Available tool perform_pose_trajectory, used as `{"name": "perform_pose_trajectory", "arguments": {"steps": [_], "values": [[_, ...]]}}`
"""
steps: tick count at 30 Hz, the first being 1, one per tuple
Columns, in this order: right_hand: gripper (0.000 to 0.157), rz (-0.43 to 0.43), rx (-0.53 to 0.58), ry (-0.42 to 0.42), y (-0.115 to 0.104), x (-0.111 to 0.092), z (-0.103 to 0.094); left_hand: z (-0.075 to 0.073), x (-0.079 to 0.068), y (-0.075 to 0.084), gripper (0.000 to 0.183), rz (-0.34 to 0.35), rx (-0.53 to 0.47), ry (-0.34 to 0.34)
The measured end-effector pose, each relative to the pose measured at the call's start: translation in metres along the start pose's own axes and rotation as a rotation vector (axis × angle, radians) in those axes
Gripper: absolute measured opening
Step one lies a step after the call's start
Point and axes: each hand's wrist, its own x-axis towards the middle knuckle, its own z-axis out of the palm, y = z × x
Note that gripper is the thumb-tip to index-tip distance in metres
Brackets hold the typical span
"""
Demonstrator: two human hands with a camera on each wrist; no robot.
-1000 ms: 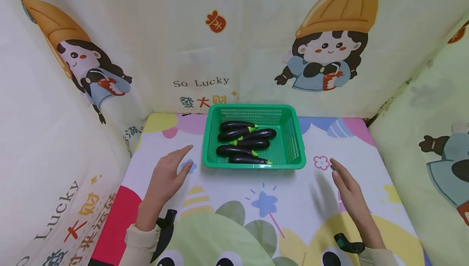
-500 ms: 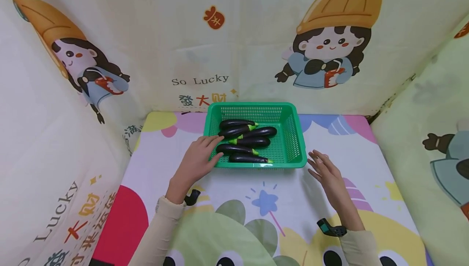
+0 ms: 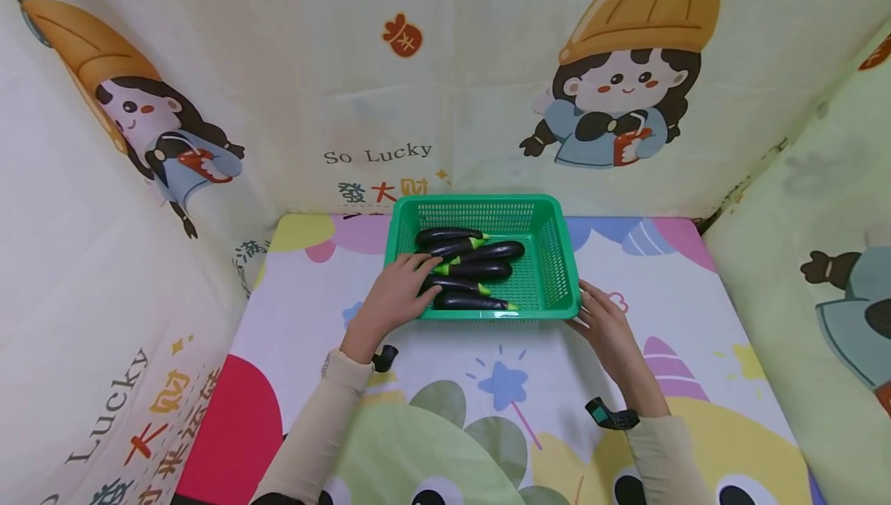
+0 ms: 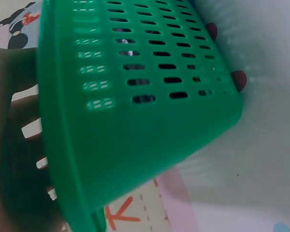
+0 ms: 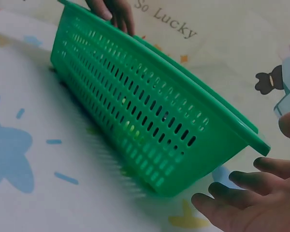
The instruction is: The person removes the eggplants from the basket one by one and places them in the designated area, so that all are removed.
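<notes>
A green perforated plastic basket [image 3: 543, 277] stands at the far side of the table and contains several dark purple eggplants [image 3: 480, 271] with green stem ends. My left hand [image 3: 395, 296] reaches over the basket's left side, fingers and thumb parted above the nearer eggplants; whether they touch one cannot be told. In the left wrist view the basket's wall [image 4: 135, 140] hides most of those fingertips. By the front right corner is my right hand [image 3: 612, 335]. The right wrist view shows its fingers [image 5: 232, 195] extended and spread beside the basket's end; contact with the rim is unclear.
A printed cloth [image 3: 501, 443] covers the table. Behind the basket rises a cream wall sheet [image 3: 480, 103] with cartoon figures and lettering, and similar sheets close off both sides. Each wrist wears a black strap device [image 3: 611, 415].
My left hand has moved right and forward, from the table to over the eggplants. My right hand has come left to the basket's front right corner. Basket and eggplants look unmoved.
</notes>
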Motion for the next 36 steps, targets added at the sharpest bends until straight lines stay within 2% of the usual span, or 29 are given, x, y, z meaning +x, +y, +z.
{"name": "perform_pose_trajectory", "arguments": {"steps": [6,16,29,36], "values": [[0.065,0.023,0.039,0.002,0.006,0.005,0.003,0.012,0.010,0.001,0.059,-0.027,0.025,-0.078],[0.066,0.095,0.024,0.094,0.014,0.008,0.012,0.022,0.023,0.004,0.061,-0.078,-0.049,-0.170],[0.065,0.075,0.015,0.112,0.017,0.009,0.011,0.030,0.032,0.000,0.053,-0.093,-0.014,-0.208],[0.066,0.076,0.005,0.099,0.019,0.010,0.010,0.031,0.035,0.001,0.052,-0.083,-0.001,-0.259]]}}
